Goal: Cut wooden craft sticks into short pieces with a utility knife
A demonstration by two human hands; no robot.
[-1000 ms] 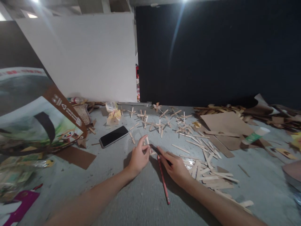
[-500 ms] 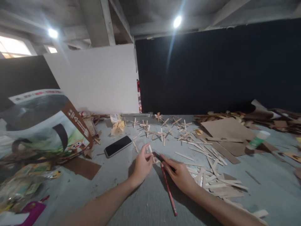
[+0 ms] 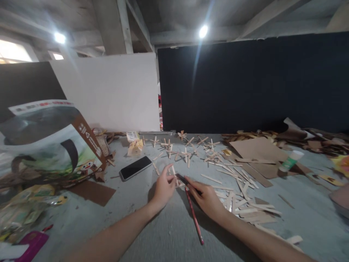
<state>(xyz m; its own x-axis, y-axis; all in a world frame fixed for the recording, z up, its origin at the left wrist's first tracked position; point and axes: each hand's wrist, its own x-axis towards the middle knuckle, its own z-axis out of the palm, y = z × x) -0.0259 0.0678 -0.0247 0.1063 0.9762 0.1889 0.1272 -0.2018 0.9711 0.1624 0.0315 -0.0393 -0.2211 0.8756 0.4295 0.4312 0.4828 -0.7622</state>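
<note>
My left hand (image 3: 165, 185) is closed on small pale wooden craft sticks (image 3: 173, 170), thumb and fingertips pinching them near the middle of the table. In my right hand (image 3: 205, 198) is a slim dark tool (image 3: 181, 178), its tip meeting the sticks by my left fingertips. The tool's kind is hard to make out, and my fingers cover much of it. A red pencil (image 3: 194, 218) lies on the table just below my right hand. Beyond my hands stand several little crossed-stick pieces (image 3: 186, 154).
Loose craft sticks (image 3: 245, 211) spread right of my right hand. A phone (image 3: 135, 168) lies to the left, near a large printed bag (image 3: 81, 145). Cardboard sheets (image 3: 256, 151) and a glue stick (image 3: 291, 161) are at the right. Black board (image 3: 245, 87) stands behind.
The camera view has shifted slightly. Both hands keep nearly the same grip, with the dark tool still at the sticks. A blurred pinkish shape now shows at the right edge.
</note>
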